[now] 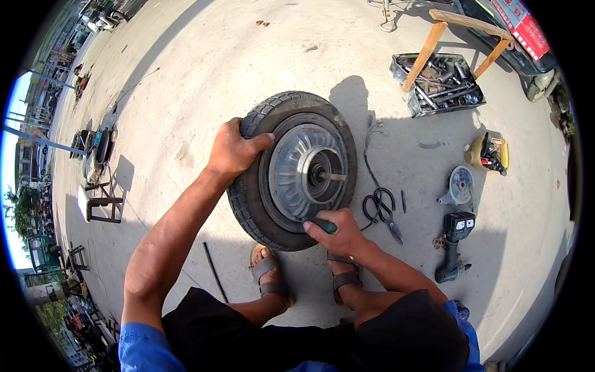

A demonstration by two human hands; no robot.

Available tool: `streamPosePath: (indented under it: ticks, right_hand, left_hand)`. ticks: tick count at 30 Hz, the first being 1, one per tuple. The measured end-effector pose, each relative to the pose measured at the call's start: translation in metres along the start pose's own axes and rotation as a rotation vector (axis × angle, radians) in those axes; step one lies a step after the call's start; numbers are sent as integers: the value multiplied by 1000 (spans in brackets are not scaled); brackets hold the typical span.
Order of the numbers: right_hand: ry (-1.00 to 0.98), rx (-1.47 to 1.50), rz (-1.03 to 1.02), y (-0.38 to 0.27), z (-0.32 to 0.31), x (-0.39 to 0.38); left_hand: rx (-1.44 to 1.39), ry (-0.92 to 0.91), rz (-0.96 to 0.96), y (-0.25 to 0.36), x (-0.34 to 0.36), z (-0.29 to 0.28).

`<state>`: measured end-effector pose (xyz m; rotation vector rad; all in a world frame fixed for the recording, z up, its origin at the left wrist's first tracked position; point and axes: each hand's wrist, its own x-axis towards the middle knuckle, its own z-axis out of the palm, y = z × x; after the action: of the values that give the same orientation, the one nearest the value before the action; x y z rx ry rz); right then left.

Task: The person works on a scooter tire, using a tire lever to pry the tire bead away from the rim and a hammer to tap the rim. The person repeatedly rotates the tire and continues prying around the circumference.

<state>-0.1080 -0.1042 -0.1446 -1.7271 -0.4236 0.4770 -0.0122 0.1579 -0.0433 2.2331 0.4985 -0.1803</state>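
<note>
A hub motor wheel (297, 170) with a black tyre and a ribbed silver hub stands tilted on the concrete in front of my feet. My left hand (237, 149) grips the tyre's upper left side, thumb over the sidewall. In my right hand (342, 232) is a screwdriver (325, 225) with a dark green handle, held at the lower edge of the hub. Its tip is hidden against the rim. From the hub's middle a metal axle (334, 177) sticks out to the right. A cable (369, 164) lies on the ground beside the wheel.
Right of the wheel lie black-handled scissors (385, 214), a cordless impact wrench (454, 248) and a round metal cover (460, 184). Farther off stand a cut yellow container (488, 154) and a black crate of tools (439, 87). A small stool (99, 203) is at left, a black rod (215, 271) near my foot.
</note>
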Motion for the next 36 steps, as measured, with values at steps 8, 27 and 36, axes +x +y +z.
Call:
streamPosePath:
  ticks: [8, 27, 36]
  right_hand:
    - [-7, -38, -25, 3, 6, 1]
    - [-74, -653, -371, -6, -9, 4]
    - [-196, -63, 203, -16, -2, -1]
  left_hand:
    - [49, -3, -30, 10, -5, 0]
    - [139, 7, -42, 17, -11, 0]
    - [139, 32, 27, 11, -14, 2]
